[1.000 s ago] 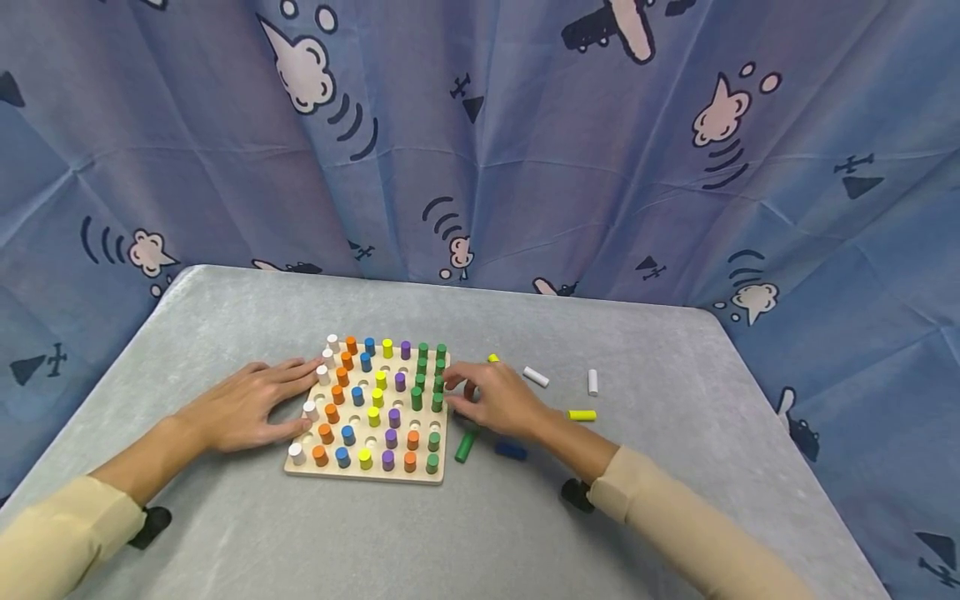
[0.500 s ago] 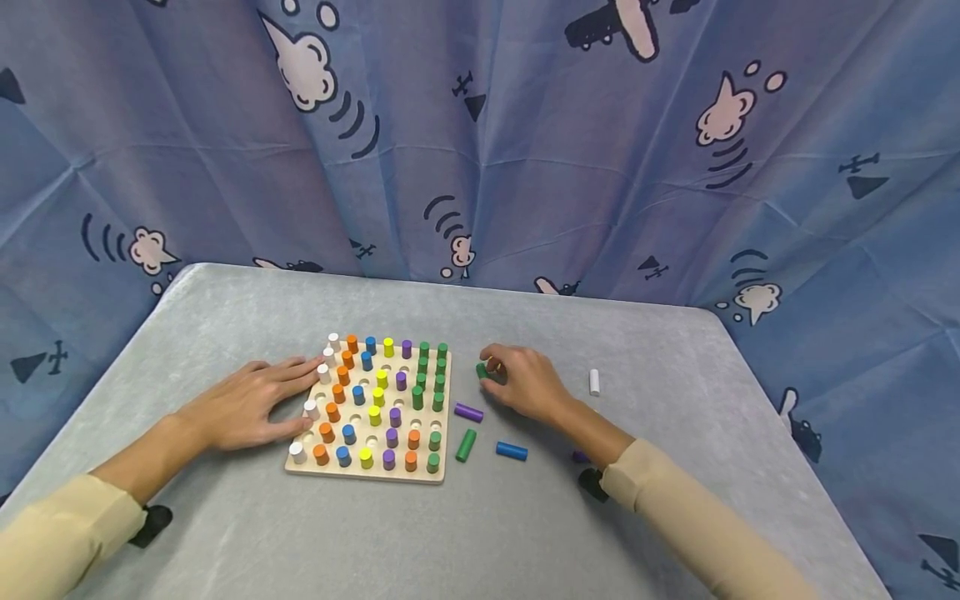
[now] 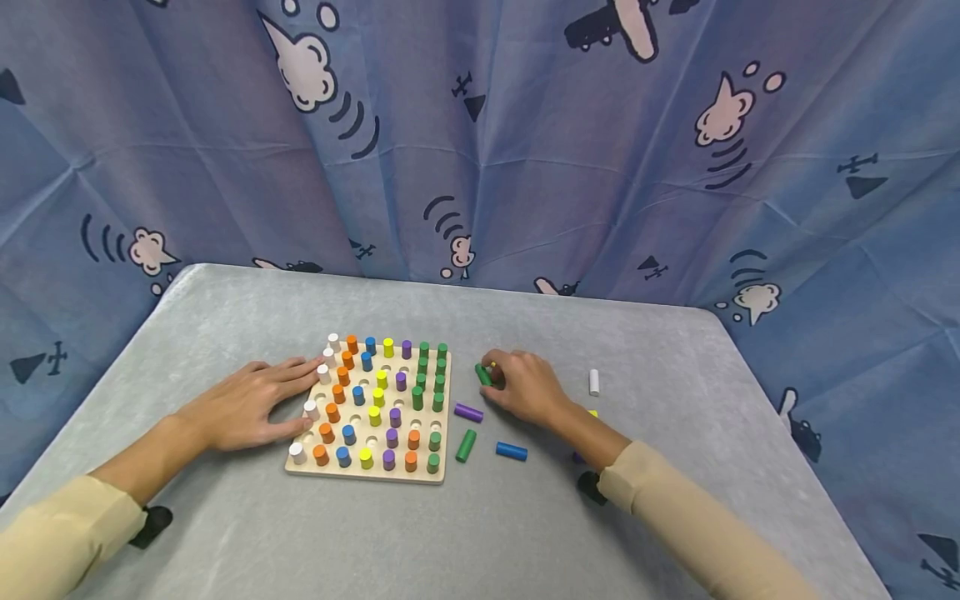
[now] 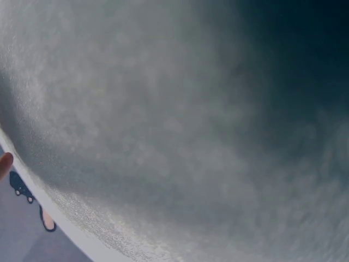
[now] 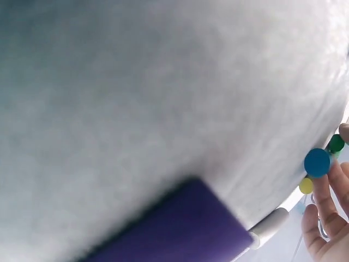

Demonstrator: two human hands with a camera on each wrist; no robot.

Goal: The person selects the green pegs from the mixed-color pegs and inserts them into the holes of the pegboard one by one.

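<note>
A wooden pegboard (image 3: 363, 474) filled with rows of white, orange, blue, yellow, purple and green pegs lies on the grey table. My left hand (image 3: 262, 404) rests flat at its left edge, fingers straight, fingertips beside the white pegs; only one fingertip (image 4: 5, 164) enters the left wrist view. Right of the board, my right hand (image 3: 528, 387) pinches a loose green peg (image 3: 483, 374) between thumb and fingers, low over the table. That green peg (image 5: 336, 143) also shows by the fingers in the right wrist view, behind a blue peg (image 5: 317, 162). Some board holes are bare.
Loose pegs lie right of the board: a purple peg (image 3: 468, 412), a second green peg (image 3: 466, 446), a blue peg (image 3: 512, 451) and a white peg (image 3: 594, 382). Yellow and purple ones are partly hidden by my right forearm. A patterned blue curtain (image 3: 480, 167) hangs behind the table.
My right hand has left the board's right edge and moved right to the loose green peg, which has turned slightly in the last half second. My left hand has stayed put.
</note>
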